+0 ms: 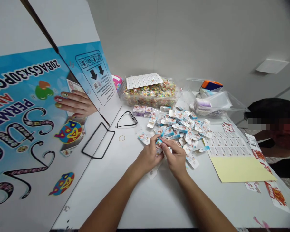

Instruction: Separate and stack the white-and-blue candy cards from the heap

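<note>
Between my two hands is a small blue-and-white printed box [159, 147], partly hidden by the fingers. My left hand [149, 157] closes around its left side. The thumb and fingertips of my right hand [176, 157] pinch it from the right, near its upper end. Just beyond my fingers lies a heap of similar small boxes [181, 124], many with flaps standing up. One white flat piece [153, 173] lies on the table below my left hand.
Left stands a big printed carton [70, 96]. Behind the heap are a clear tub of colourful small packets [147, 96] and another clear tub [219, 104]. Eyeglasses [128, 119], a rubber band [121, 138] and sticker sheets on yellow paper [241, 169] lie around. Another person [277, 125] is at right.
</note>
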Tool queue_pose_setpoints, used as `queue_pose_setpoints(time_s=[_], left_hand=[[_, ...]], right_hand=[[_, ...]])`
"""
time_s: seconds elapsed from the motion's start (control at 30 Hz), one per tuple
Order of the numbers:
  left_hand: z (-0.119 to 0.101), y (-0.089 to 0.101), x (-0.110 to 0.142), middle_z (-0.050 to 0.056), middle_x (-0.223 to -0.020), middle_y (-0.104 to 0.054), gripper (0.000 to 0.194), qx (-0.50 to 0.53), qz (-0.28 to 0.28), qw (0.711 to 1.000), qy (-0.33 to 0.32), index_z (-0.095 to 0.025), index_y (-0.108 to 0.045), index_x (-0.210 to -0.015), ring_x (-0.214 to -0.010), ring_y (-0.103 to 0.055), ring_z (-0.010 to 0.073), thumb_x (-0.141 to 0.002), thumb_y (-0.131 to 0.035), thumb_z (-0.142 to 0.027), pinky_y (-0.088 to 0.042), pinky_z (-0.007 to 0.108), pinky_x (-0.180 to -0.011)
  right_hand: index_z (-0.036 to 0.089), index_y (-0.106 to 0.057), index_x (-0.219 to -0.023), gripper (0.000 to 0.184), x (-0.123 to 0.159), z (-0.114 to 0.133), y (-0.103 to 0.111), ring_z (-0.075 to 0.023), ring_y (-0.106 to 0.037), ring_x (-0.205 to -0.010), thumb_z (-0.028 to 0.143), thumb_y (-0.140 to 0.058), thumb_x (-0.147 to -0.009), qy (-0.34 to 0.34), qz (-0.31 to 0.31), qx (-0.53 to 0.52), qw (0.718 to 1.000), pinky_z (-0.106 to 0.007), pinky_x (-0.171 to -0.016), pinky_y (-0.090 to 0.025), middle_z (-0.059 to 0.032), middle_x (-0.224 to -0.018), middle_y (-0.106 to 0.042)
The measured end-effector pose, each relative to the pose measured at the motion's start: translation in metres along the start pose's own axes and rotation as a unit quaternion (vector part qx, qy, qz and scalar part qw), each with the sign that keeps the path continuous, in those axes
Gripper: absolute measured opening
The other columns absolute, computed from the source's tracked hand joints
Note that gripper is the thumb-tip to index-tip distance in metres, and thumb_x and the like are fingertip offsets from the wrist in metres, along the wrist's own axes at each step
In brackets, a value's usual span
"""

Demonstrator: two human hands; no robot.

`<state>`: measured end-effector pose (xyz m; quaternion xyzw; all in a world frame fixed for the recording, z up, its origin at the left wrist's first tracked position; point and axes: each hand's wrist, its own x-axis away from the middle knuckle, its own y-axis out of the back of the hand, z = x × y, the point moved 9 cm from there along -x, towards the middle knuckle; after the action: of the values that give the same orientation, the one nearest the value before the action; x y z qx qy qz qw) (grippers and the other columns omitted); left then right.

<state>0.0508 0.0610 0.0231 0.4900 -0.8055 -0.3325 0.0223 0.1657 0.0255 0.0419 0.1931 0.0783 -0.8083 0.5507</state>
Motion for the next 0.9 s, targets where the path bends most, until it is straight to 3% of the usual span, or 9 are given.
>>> queue_pose_setpoints(time_s=[0.1,0.2,0.33,0.47,0.63,0.8,0.9], left_hand=[[-0.005,0.0,0.0,0.018,-0.128,-0.06,0.066,-0.041,0.016,0.999,-0.022,-0.019,-0.026,-0.14,-0.114,-0.064,0.0312,-0.085,-0.061,-0.025,-0.055,0.045,-0.089],[-0.014,0.003,-0.001,0.017,-0.132,-0.059,0.065,-0.078,0.006,0.995,-0.062,-0.021,-0.027,-0.141,-0.117,-0.063,0.0313,-0.085,-0.061,-0.024,-0.053,0.046,-0.093],[-0.014,0.003,-0.003,0.014,-0.124,-0.065,0.062,-0.104,0.024,0.993,-0.057,-0.022,-0.03,-0.142,-0.109,-0.067,0.0303,-0.088,-0.058,-0.027,-0.054,0.042,-0.087],[-0.002,0.005,-0.003,0.01,-0.101,-0.071,0.064,-0.105,0.034,0.994,-0.008,-0.019,-0.025,-0.145,-0.086,-0.072,0.028,-0.089,-0.055,-0.028,-0.053,0.036,-0.072],[0.002,0.005,-0.004,0.007,-0.088,-0.07,0.061,-0.104,0.054,0.993,0.006,-0.018,-0.027,-0.145,-0.074,-0.07,0.0258,-0.089,-0.051,-0.023,-0.049,0.032,-0.064],[-0.003,0.007,-0.003,0.006,-0.087,-0.07,0.067,-0.081,0.051,0.995,0.011,-0.019,-0.024,-0.146,-0.068,-0.068,0.0244,-0.088,-0.056,-0.029,-0.046,0.03,-0.059],[-0.005,0.004,-0.002,0.008,-0.091,-0.07,0.073,-0.06,0.069,0.996,0.013,-0.018,-0.019,-0.148,-0.071,-0.069,0.0259,-0.088,-0.057,-0.034,-0.046,0.03,-0.058]], right_hand=[[0.023,-0.076,-0.096,0.015,0.002,-0.02,0.007,-0.0185,-0.067,-0.081,0.032,-0.068,-0.086,-0.071,-0.035,-0.051,0.996,-0.034,-0.077,-0.054,-0.0035,-0.088,-0.074],[0.023,-0.073,-0.094,0.013,0.001,-0.023,0.009,-0.0178,-0.066,-0.082,0.031,-0.069,-0.086,-0.07,-0.03,-0.07,0.995,-0.032,-0.078,-0.053,-0.0029,-0.088,-0.073],[0.024,-0.074,-0.093,0.01,-0.002,-0.002,0.005,-0.02,-0.067,-0.085,0.027,-0.066,-0.088,0.029,0.016,-0.002,0.999,-0.037,-0.082,-0.053,-0.0045,-0.091,-0.074],[0.027,-0.072,-0.11,0.024,0.004,0.022,-0.007,-0.0239,-0.067,-0.089,0.02,-0.064,-0.088,0.181,0.054,0.118,0.975,-0.044,-0.082,-0.053,-0.0081,-0.105,-0.075],[0.029,-0.065,-0.126,0.041,0.01,0.022,-0.016,-0.0247,-0.064,-0.092,0.013,-0.06,-0.089,0.25,0.091,0.196,0.944,-0.044,-0.079,-0.052,-0.0103,-0.116,-0.071],[0.031,-0.062,-0.13,0.04,0.003,0.018,-0.015,-0.0189,-0.063,-0.085,0.019,-0.056,-0.092,0.177,0.124,0.14,0.966,-0.037,-0.075,-0.053,-0.007,-0.1,-0.067],[0.031,-0.068,-0.121,0.033,0.001,0.019,-0.017,-0.0167,-0.062,-0.08,0.021,-0.055,-0.093,0.137,0.138,0.102,0.976,-0.033,-0.072,-0.052,-0.004,-0.091,-0.065]])
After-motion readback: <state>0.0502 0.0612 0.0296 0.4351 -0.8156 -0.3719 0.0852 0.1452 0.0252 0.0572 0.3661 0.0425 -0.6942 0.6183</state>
